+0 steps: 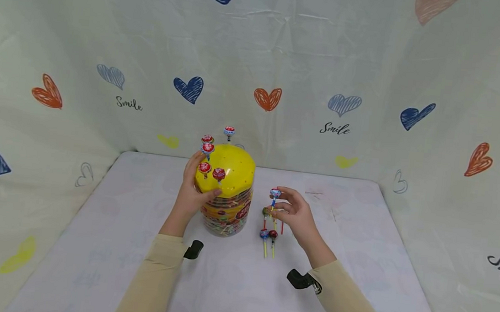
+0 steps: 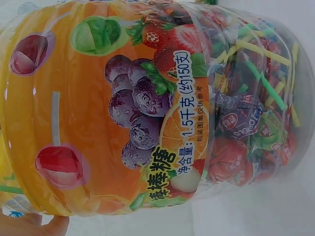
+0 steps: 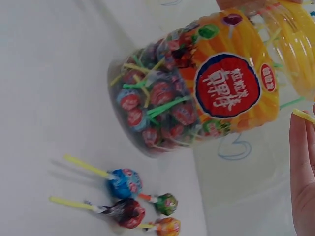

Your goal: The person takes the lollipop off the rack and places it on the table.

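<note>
A clear jar of lollipops (image 1: 224, 221) with an orange fruit-printed label stands on the table, topped by a yellow lid (image 1: 236, 167). Several lollipops stand stick-down in the lid, one (image 1: 229, 131) at its back and others, such as a red-wrapped one (image 1: 218, 174), at its left. My left hand (image 1: 189, 193) grips the lid's left side, thumb in front. To the right of the jar, my right hand (image 1: 299, 213) pinches a blue-wrapped lollipop (image 1: 275, 193) above the table; its yellow stick (image 3: 303, 116) shows in the right wrist view.
Below my right hand lie several loose lollipops, among them a blue one (image 3: 125, 183), a dark red one (image 3: 129, 212), a green one (image 3: 166, 203) and an orange one (image 3: 168, 227). A heart-printed curtain (image 1: 305, 56) surrounds the white table (image 1: 236, 295).
</note>
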Available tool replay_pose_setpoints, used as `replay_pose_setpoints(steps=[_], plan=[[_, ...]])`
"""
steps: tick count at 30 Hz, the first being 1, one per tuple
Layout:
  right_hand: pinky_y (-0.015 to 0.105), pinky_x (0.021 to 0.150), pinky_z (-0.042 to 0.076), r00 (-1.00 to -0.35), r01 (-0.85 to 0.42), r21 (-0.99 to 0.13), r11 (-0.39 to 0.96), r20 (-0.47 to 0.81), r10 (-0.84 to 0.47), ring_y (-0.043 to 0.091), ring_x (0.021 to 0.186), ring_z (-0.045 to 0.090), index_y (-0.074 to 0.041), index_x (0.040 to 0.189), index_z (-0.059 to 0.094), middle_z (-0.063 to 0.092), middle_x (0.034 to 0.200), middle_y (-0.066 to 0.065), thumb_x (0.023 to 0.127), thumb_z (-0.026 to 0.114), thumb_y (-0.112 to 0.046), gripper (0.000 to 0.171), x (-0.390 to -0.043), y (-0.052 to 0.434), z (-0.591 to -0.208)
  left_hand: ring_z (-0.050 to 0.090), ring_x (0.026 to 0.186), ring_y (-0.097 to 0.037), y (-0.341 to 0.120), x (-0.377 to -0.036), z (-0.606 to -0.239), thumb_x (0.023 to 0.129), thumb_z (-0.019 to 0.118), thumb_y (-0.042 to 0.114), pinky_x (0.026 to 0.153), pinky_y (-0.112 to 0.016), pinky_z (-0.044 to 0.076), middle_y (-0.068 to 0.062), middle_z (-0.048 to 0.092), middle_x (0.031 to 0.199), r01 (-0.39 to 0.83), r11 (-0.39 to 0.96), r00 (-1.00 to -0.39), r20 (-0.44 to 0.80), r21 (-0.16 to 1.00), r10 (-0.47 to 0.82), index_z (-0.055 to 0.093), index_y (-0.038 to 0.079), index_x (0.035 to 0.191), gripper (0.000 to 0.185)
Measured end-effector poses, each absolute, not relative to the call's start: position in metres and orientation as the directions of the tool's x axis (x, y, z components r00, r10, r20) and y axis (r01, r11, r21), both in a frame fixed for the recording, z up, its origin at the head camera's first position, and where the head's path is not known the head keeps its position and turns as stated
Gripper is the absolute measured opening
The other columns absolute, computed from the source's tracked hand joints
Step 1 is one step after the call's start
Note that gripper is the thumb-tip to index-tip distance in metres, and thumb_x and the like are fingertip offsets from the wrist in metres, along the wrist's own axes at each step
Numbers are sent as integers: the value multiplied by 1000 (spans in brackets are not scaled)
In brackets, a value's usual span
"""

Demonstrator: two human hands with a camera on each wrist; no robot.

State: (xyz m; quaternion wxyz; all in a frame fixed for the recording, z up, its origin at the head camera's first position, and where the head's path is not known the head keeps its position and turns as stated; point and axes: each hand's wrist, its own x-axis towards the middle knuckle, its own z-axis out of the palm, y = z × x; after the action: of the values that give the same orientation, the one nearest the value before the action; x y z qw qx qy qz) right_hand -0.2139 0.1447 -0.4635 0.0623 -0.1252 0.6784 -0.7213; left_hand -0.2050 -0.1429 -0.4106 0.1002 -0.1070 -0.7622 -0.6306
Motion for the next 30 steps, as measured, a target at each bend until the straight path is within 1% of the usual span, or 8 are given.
replay_pose_setpoints(steps=[5, 7, 9, 14, 18, 22, 26, 30], plan=[[35, 80, 57, -967, -39, -999, -22, 43, -249, 25, 100, 62, -4, 140, 45, 51, 124, 19, 85, 67, 10, 61, -210, 155, -483, 22, 142, -30, -140, -197, -401, 87, 74, 12, 113, -44, 30, -8, 4, 161, 304, 166, -953, 302, 938, 40, 26, 8, 152, 81], [38, 80, 56, -970, -19, -1000, -1, 18, -242, 24, 100, 62, -5, 140, 45, 50, 126, 21, 85, 67, 10, 61, -209, 160, -491, 22, 142, -30, -140, -197, -401, 87, 75, 14, 113, -45, 30, -8, 4, 161, 309, 157, -951, 307, 938, 42, 26, 8, 152, 82], [38, 79, 56, -974, 4, -1000, 21, -9, -227, 23, 99, 62, -5, 140, 47, 50, 128, 21, 85, 67, 10, 60, -209, 163, -499, 22, 141, -30, -140, -198, -402, 87, 74, 12, 113, -44, 30, -9, 3, 161, 308, 154, -951, 305, 939, 42, 26, 9, 152, 81], [33, 78, 57, -980, 36, -999, 21, -39, -194, 22, 95, 62, -3, 137, 49, 52, 123, 19, 83, 65, 15, 59, -207, 168, -513, 21, 142, -29, -140, -198, -402, 87, 74, 12, 113, -44, 30, -8, 3, 161, 297, 162, -955, 295, 941, 38, 25, 10, 152, 81], [34, 78, 57, -982, 55, -998, 18, -58, -181, 21, 91, 63, -1, 136, 49, 52, 118, 18, 83, 65, 16, 58, -205, 172, -524, 21, 142, -30, -140, -198, -403, 87, 74, 11, 113, -45, 29, -10, 2, 161, 299, 160, -954, 298, 941, 35, 25, 10, 152, 81], [36, 74, 58, -980, 127, -991, 42, -132, -150, 19, 86, 64, 0, 137, 48, 53, 115, 18, 83, 66, 15, 59, -202, 176, -536, 19, 143, -30, -140, -199, -403, 87, 73, 11, 113, -45, 29, -11, 2, 161, 306, 159, -952, 304, 939, 38, 25, 9, 152, 81], [37, 72, 59, -976, 170, -984, 55, -176, -127, 20, 83, 64, 0, 135, 50, 55, 114, 19, 81, 69, 14, 59, -201, 179, -546, 20, 143, -29, -140, -199, -404, 88, 73, 11, 113, -44, 29, -8, 3, 161, 296, 155, -955, 294, 943, 35, 25, 11, 153, 81], [36, 72, 59, -975, 183, -981, 70, -190, -111, 21, 82, 65, 2, 133, 51, 57, 113, 20, 79, 70, 16, 59, -200, 181, -553, 21, 142, -28, -140, -199, -404, 87, 72, 8, 113, -44, 30, -6, 3, 161, 287, 152, -958, 285, 946, 33, 25, 11, 153, 81]])
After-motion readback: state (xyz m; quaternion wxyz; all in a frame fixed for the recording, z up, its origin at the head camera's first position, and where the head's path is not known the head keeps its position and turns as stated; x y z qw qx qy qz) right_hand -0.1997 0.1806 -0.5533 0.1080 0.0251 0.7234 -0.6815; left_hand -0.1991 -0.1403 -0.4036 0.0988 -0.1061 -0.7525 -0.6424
